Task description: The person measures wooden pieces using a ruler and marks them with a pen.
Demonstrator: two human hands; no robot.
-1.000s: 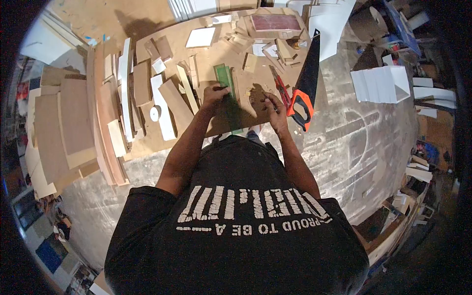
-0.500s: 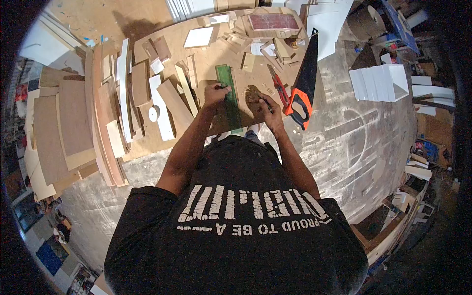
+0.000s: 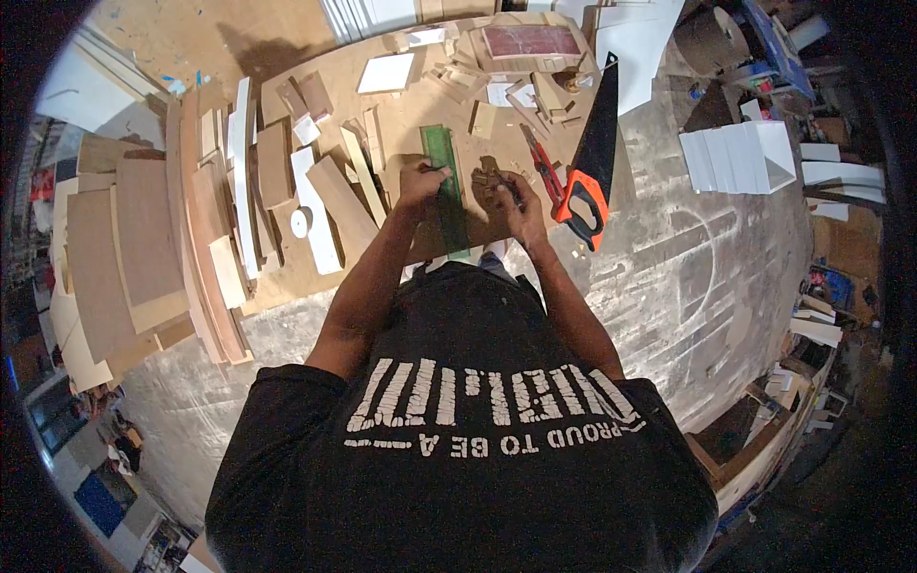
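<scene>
My left hand (image 3: 422,185) is closed at the left edge of a green translucent ruler (image 3: 438,148), its fingertips pinching or pressing that edge. The ruler lies lengthwise on the wooden board, pointing away from my body. Just right of it, my right hand (image 3: 521,208) is closed around a short, dark, pen-like stick, mostly hidden by the fingers. A shadow falls on the board beside those fingertips. Close by on the right lie a red-handled tool (image 3: 547,179), perhaps a cutter, and a handsaw (image 3: 588,202) with an orange and black handle and a dark blade.
Wood strips (image 3: 341,201) and a white strip (image 3: 317,215) with a round white disc (image 3: 299,223) lie to the left. Offcuts and a reddish panel (image 3: 531,42) sit at the far side. White panels (image 3: 731,159) stand on the floor at right.
My right hand has turned slightly and its fingers have curled in, so the dark stick shows less. My left hand stays at the ruler, with only a slight shift.
</scene>
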